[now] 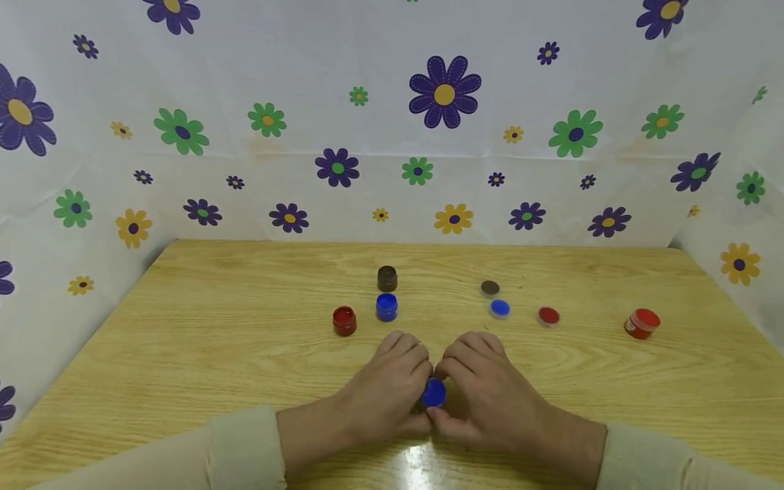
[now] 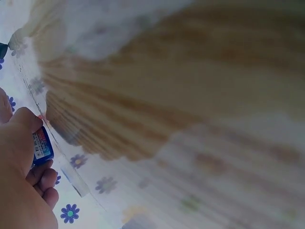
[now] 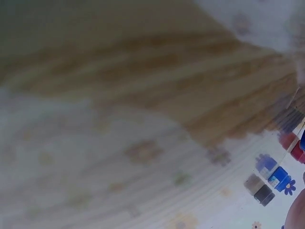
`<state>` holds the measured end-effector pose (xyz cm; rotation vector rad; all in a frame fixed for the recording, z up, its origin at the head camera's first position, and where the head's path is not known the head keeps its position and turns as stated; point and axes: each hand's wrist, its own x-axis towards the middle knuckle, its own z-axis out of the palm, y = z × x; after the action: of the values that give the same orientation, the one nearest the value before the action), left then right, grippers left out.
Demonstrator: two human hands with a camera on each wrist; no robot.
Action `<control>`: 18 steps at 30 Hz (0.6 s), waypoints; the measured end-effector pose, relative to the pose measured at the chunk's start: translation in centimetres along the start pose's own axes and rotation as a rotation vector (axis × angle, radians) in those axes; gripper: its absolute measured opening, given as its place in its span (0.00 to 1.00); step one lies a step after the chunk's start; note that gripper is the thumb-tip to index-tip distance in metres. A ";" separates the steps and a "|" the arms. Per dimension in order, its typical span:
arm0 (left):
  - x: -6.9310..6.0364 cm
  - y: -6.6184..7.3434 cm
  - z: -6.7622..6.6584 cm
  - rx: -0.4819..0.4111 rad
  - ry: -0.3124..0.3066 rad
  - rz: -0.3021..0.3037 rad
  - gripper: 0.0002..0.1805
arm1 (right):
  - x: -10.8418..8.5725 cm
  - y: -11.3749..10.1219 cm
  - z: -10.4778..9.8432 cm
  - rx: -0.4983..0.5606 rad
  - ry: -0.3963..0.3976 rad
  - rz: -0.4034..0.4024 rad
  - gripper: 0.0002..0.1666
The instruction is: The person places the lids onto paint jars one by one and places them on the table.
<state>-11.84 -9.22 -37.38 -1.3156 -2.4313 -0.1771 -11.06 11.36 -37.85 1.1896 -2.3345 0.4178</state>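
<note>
A small blue paint jar (image 1: 434,393) is between both hands near the front of the table, its blue top facing up. My left hand (image 1: 392,384) grips it from the left side; in the left wrist view its labelled side (image 2: 43,147) shows between thumb and fingers. From the right, my right hand (image 1: 490,391) pinches the jar with thumb and forefinger at its edge. The fingers hide most of the jar's body. In the right wrist view only a sliver of my right hand (image 3: 296,212) shows.
Beyond the hands stand lidless jars of red (image 1: 344,321), blue (image 1: 386,307) and dark brown (image 1: 387,279) paint. Right of them lie a brown lid (image 1: 490,288), a blue lid (image 1: 499,309) and a dark red lid (image 1: 548,316). A capped red jar (image 1: 642,324) sits at the far right.
</note>
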 end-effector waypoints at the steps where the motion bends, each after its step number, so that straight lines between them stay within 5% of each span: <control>1: 0.0 0.0 -0.1 0.000 -0.003 0.000 0.20 | 0.0 0.0 0.0 -0.001 -0.004 0.006 0.20; 9: -1.0 -0.3 -0.7 -0.004 -0.043 -0.072 0.24 | -1.3 0.9 -1.1 0.009 -0.079 0.137 0.17; 18: -3.5 -2.8 -1.9 -0.010 0.063 -0.163 0.21 | -4.4 4.2 -3.6 -0.075 -0.132 0.307 0.15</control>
<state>-11.89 -14.03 -36.81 -1.0987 -2.4858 -0.2692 -11.29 18.42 -37.41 0.8486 -2.6329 0.3604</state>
